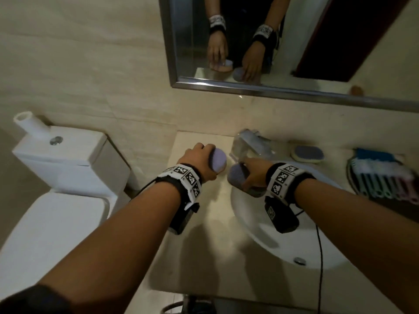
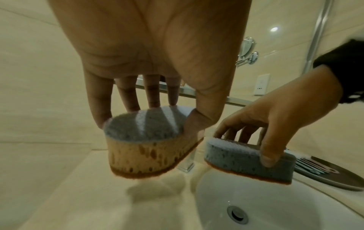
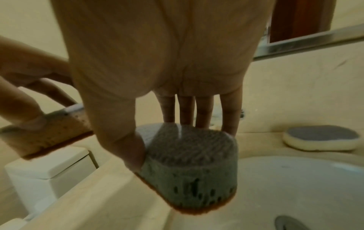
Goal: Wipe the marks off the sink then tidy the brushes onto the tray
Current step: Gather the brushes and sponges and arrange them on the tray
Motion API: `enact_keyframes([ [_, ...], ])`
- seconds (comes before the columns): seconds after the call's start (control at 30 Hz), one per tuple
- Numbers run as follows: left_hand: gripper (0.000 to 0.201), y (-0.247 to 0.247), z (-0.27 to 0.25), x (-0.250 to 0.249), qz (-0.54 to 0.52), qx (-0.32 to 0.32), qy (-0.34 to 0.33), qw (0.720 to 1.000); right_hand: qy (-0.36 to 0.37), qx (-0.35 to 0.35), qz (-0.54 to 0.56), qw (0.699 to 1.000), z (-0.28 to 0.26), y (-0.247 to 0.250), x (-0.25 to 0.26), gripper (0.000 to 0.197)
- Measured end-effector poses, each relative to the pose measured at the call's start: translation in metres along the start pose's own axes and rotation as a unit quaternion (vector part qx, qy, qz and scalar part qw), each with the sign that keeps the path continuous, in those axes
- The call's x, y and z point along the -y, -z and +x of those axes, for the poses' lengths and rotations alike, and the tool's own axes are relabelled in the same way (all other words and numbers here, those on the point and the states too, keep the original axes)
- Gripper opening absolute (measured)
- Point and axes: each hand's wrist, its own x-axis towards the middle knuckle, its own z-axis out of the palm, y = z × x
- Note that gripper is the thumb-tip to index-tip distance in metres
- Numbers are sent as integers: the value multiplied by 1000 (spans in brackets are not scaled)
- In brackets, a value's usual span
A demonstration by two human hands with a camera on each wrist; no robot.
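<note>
Two sponges are up in the air at once, one in each hand. The left hand [image 2: 149,51] pinches a tan sponge [image 2: 145,152] by its long sides, thumb on one flank and fingertips on the other, grey scouring face up, above the counter [image 1: 204,214] just left of the sink [image 1: 267,236]. The right hand [image 3: 163,51] has a grey sponge [image 3: 193,174] in the same thumb-and-fingers pinch, over the basin's far left rim near the tap [image 1: 247,143]. Both look light and soft; I'd guess they squash under a hard squeeze, so a side grip like this, low on the foam, should hold them flat enough to press the face to the porcelain. If wet they may turn slick and drip. A third sponge [image 1: 307,154] lies on the counter to the right of the tap. Further right, the dark tray [image 1: 350,175] holds a row of pastel brushes [image 1: 385,177], stiff-handled by the look of them and best picked up by the handle. I can't make out any marks on the white bowl; the drain [image 1: 299,260] shows at its near side. A toilet [image 1: 59,162] stands at the far left.
</note>
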Motion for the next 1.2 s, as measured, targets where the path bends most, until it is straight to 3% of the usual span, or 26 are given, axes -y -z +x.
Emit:
enact_keyframes([
  [0.13,67,-17,-9,-62,19,-7,-16,1000,-3,-43,35,998,-49,7,-61,63],
  [0.37,73,-78,-38,-222,30,17,-88,996,-90,-92,51,990,-156,-1,-218,87],
  [0.5,71,-113,-50,-300,37,42,-119,991,-145,-141,116,972,-213,-3,-286,52],
  [0.57,71,-126,-53,-330,55,54,-139,987,-160,-170,96,968,-233,-1,-318,62],
  [0.63,69,-134,-51,-353,60,54,-147,986,-159,-170,94,968,-242,0,-349,76],
  [0.8,67,-151,-31,-384,31,71,-148,986,-203,-188,160,948,-239,-13,-401,84],
  [0.97,70,-170,12,-406,31,92,-162,982,-252,-178,172,936,-218,-9,-442,79],
  [1.2,79,-201,60,-438,51,133,-203,969,-254,-153,157,942,-184,-4,-472,83],
])
